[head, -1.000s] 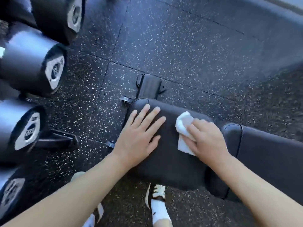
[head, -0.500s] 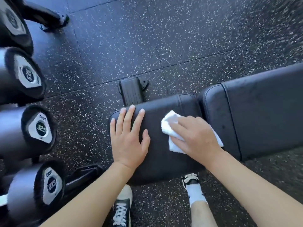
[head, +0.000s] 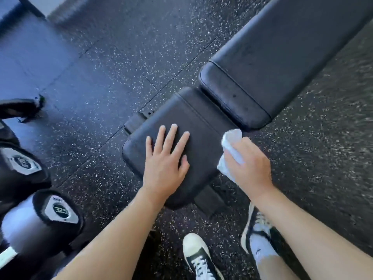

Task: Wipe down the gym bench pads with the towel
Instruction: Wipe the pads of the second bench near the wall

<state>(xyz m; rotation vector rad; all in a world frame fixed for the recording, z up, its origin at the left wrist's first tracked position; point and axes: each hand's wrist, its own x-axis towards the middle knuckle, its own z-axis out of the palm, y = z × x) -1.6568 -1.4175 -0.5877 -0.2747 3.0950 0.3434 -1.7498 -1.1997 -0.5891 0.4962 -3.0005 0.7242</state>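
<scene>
1. Towel (head: 232,150): white, small, bunched into a soft wad with loose folds; one rounded end sticks out above the fingers, a flatter corner hangs out below the knuckles. It sits at the right-hand edge of the seat pad, close to the gap between the two pads.
2. Right hand (head: 249,166): fingers curled over the towel, grasping it, back of the hand up; whether the cloth presses on the pad edge or only hangs beside it cannot be told.
3. Left hand (head: 164,160): released, flat, palm down on the seat pad, fingers straight and slightly spread, thumb tucked toward the palm.
4. Seat pad (head: 193,122): black, smooth, rounded corners, a stitched seam across its far end; dull sheen, no clear marks.
5. Back pad (head: 282,57): black, long, running to the upper right, just beyond the seat pad with a narrow gap between; faint smudges and small spots near its near end.
6. Floor (head: 113,63): dark rubber with pale speckles, tile seams visible.
7. Dumbbells (head: 58,209): at left, black end caps with pale labels, well apart from the bench.
8. Shoes (head: 199,257): black and white, laced, below the bench.
</scene>
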